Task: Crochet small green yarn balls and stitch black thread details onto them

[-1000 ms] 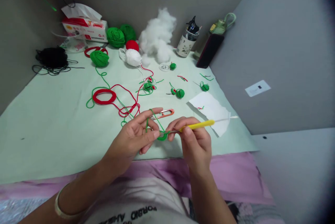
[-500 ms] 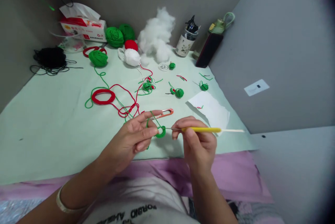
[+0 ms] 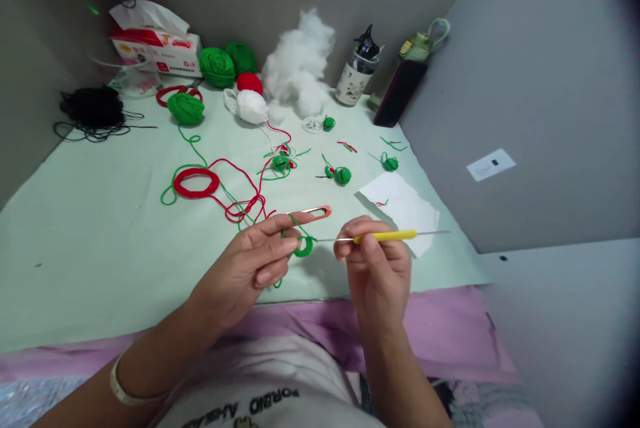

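Between thumb and fingers, my left hand pinches a small green crocheted ring, with green yarn running over its raised index finger. My right hand grips the yellow handle of a crochet hook; the thin metal shaft points left and its tip meets the ring's top edge. Just beyond the left fingertips lies an orange-handled tool, partly hidden by the index finger. Loose red yarn and a flat red oval winding rest on the table past my left hand.
Small green crocheted balls with loose yarn ends are scattered mid-table. A torn white paper lies at right. Along the back stand yarn balls, white stuffing, a pen cup, a bottle and a tissue pack.
The crochet hook has tilted to nearly level and its handle sits slightly higher. The green ring has shifted a little up and left with my left fingers.
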Action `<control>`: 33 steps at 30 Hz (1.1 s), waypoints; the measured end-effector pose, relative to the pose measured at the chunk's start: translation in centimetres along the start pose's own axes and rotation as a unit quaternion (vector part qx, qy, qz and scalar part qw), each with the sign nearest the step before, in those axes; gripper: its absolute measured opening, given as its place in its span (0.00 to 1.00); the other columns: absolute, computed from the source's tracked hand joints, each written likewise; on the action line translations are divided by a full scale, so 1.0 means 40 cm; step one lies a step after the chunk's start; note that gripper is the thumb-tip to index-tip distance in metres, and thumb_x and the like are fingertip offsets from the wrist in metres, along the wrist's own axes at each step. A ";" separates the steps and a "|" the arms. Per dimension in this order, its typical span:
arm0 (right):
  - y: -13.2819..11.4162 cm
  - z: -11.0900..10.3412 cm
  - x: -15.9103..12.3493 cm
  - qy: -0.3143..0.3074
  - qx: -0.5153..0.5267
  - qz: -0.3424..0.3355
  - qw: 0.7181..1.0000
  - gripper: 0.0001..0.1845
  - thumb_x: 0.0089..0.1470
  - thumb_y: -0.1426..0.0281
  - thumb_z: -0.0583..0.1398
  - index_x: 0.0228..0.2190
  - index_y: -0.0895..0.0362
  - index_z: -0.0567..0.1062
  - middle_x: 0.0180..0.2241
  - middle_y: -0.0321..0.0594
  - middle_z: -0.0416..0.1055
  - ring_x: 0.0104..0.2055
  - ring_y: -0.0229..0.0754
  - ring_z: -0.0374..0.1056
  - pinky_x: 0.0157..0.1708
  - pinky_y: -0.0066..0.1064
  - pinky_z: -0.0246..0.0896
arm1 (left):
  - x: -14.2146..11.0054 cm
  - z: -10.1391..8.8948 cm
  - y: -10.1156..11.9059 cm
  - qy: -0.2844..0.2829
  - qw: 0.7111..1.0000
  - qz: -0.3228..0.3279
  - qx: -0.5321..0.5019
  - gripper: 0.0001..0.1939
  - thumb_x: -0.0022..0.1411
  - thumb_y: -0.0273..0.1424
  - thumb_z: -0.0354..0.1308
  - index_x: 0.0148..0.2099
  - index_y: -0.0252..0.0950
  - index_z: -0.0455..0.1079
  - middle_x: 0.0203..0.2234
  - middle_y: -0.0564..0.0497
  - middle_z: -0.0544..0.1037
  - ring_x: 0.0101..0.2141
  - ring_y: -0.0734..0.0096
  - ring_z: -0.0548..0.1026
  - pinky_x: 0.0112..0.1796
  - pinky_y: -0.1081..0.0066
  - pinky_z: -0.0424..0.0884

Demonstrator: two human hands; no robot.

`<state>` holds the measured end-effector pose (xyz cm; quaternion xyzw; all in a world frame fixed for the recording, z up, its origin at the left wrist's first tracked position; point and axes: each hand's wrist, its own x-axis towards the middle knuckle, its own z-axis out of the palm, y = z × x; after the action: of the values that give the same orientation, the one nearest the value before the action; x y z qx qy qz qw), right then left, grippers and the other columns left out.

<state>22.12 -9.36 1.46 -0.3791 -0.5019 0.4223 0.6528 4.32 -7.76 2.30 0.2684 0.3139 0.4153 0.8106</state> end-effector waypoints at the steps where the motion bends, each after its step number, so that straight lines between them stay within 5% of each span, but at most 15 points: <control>1: 0.000 0.002 0.001 -0.013 0.004 0.009 1.000 0.10 0.65 0.68 0.60 0.37 0.52 0.82 0.33 0.40 0.74 0.30 0.39 0.69 0.29 0.32 0.67 | -0.001 0.002 -0.004 -0.002 1.000 0.004 0.014 0.16 0.62 0.29 0.67 0.52 0.41 0.80 0.28 0.57 0.69 0.17 0.90 0.50 0.18 0.78 0.46; 5: 0.005 0.005 -0.004 -0.059 -0.036 -0.001 0.998 0.08 0.64 0.70 0.62 0.39 0.51 0.83 0.37 0.41 0.78 0.39 0.42 0.73 0.38 0.34 0.69 | -0.004 0.009 -0.015 -0.015 0.998 0.002 0.065 0.21 0.60 0.31 0.69 0.56 0.45 0.78 0.31 0.55 0.70 0.17 0.90 0.54 0.19 0.78 0.45; 9: -0.004 -0.007 -0.005 -0.063 0.004 0.040 0.997 0.10 0.68 0.68 0.58 0.38 0.52 0.81 0.35 0.39 0.77 0.32 0.39 0.72 0.34 0.33 0.70 | -0.006 0.009 -0.009 -0.003 0.998 0.005 0.068 0.17 0.61 0.32 0.68 0.54 0.43 0.79 0.30 0.56 0.69 0.17 0.90 0.56 0.19 0.77 0.46; 12: -0.015 -0.018 -0.012 -0.088 -0.114 -0.044 0.989 0.12 0.68 0.71 0.55 0.43 0.51 0.79 0.37 0.41 0.78 0.36 0.42 0.75 0.37 0.36 0.73 | -0.007 0.007 -0.006 0.008 0.998 0.019 0.066 0.16 0.62 0.31 0.68 0.53 0.44 0.80 0.30 0.57 0.69 0.17 0.90 0.56 0.19 0.78 0.47; 17: -0.009 -0.022 -0.037 -0.181 -0.374 -0.233 0.879 0.22 0.61 0.76 0.62 0.52 0.41 0.78 0.44 0.38 0.79 0.45 0.45 0.77 0.44 0.37 0.75 | -0.003 0.003 -0.009 -0.011 1.000 -0.007 0.019 0.20 0.60 0.32 0.70 0.55 0.42 0.78 0.22 0.60 0.64 0.16 0.88 0.52 0.19 0.79 0.45; 19: -0.004 -0.018 -0.038 -0.167 -0.361 -0.232 0.887 0.24 0.61 0.77 0.62 0.53 0.41 0.77 0.45 0.39 0.78 0.45 0.44 0.76 0.44 0.36 0.75 | -0.001 0.001 -0.008 -0.021 0.999 -0.032 -0.006 0.20 0.61 0.33 0.69 0.55 0.40 0.78 0.17 0.63 0.57 0.16 0.87 0.48 0.19 0.79 0.45; 21: -0.003 -0.013 -0.030 -0.116 -0.276 -0.183 0.936 0.18 0.64 0.75 0.59 0.51 0.45 0.79 0.42 0.41 0.78 0.43 0.44 0.75 0.42 0.37 0.74 | 0.000 0.001 -0.006 -0.015 0.999 -0.039 -0.013 0.19 0.62 0.32 0.69 0.54 0.39 0.78 0.16 0.64 0.55 0.16 0.87 0.46 0.19 0.79 0.45; 23: -0.002 -0.008 -0.020 -0.067 -0.147 -0.101 0.982 0.13 0.67 0.72 0.56 0.45 0.49 0.80 0.38 0.42 0.77 0.36 0.42 0.73 0.35 0.36 0.72 | -0.002 0.003 -0.004 0.001 1.000 -0.026 0.002 0.18 0.61 0.31 0.69 0.54 0.39 0.78 0.18 0.63 0.60 0.16 0.88 0.48 0.19 0.79 0.46; 25: 0.001 -0.003 -0.015 -0.042 -0.081 -0.043 0.995 0.12 0.68 0.70 0.55 0.41 0.51 0.80 0.34 0.40 0.75 0.31 0.40 0.71 0.30 0.34 0.70 | -0.005 0.009 -0.006 0.016 0.999 -0.001 0.034 0.20 0.59 0.31 0.71 0.54 0.41 0.78 0.24 0.59 0.68 0.16 0.89 0.52 0.18 0.79 0.46; 27: 0.008 -0.001 -0.021 -0.060 -0.147 -0.068 0.985 0.12 0.67 0.72 0.57 0.43 0.49 0.81 0.36 0.40 0.75 0.34 0.41 0.72 0.33 0.35 0.71 | -0.008 0.014 -0.011 0.030 0.997 0.021 0.067 0.22 0.57 0.30 0.72 0.55 0.43 0.78 0.30 0.57 0.72 0.17 0.89 0.56 0.18 0.78 0.47; 31: 0.025 -0.003 -0.044 -0.102 -0.366 -0.239 0.894 0.25 0.60 0.79 0.63 0.53 0.42 0.79 0.45 0.41 0.77 0.47 0.46 0.74 0.43 0.37 0.73 | -0.004 0.012 -0.023 0.018 0.998 0.022 0.061 0.23 0.60 0.31 0.70 0.58 0.43 0.77 0.25 0.58 0.68 0.17 0.86 0.54 0.18 0.78 0.48; 33: 0.027 -0.006 -0.042 -0.091 -0.341 -0.245 0.903 0.24 0.61 0.79 0.62 0.53 0.45 0.79 0.45 0.43 0.77 0.47 0.46 0.73 0.43 0.38 0.72 | 0.001 0.005 -0.022 -0.002 1.000 -0.007 0.025 0.21 0.62 0.31 0.68 0.57 0.41 0.78 0.21 0.60 0.62 0.17 0.87 0.50 0.18 0.79 0.47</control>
<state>21.92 -10.56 -0.17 -0.4032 -0.7498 0.0846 0.5178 4.93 -8.21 1.80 0.2872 0.3249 0.4007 0.8071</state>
